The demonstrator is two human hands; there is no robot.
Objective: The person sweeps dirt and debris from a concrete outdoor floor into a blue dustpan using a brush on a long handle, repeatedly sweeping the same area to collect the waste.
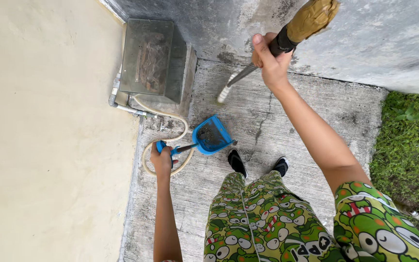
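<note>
While the left hand (162, 160) is clamped round the blue dustpan (211, 137) handle, pan lying toward the grey wall, right hand (269, 60) fists the broom handle (253, 72), which slants down just beyond the dustpan.

Left hand (161, 160), lower left of centre, closed around the handle of a blue dustpan (211, 137); pan sits mid-frame on the concrete floor (297, 104), dark debris inside. Right hand (269, 59), top centre, wrapped around a broom (287, 40) handle running diagonally; brown end at top edge, white tip lower left. Grey metal box (151, 60) upper left, beige hose (163, 116) looped below it. Grass (410, 145) at right edge.
</note>
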